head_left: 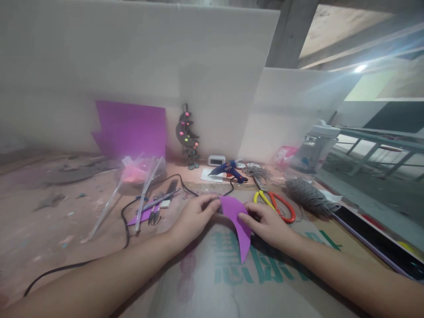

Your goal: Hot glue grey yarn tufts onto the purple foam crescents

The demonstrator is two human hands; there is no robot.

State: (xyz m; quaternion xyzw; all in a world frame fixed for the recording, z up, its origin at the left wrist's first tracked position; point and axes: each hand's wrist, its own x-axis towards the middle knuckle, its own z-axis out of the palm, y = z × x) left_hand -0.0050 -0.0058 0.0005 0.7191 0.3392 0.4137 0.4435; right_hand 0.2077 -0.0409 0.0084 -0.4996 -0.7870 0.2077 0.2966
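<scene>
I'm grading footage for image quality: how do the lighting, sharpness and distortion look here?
Head view: a bright light at upper right throws streaky glare; head view: the purple piece in the middle shows fairly clear edges; head view: the tabletop at left looks smeared; head view: the background table at right looks stretched, probably from a wide lens.

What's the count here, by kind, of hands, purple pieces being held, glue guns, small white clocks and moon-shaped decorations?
Hands: 2 (left hand, right hand)
Held purple piece: 1
Glue gun: 1
White clock: 1
Moon decoration: 1
Total: 6
</scene>
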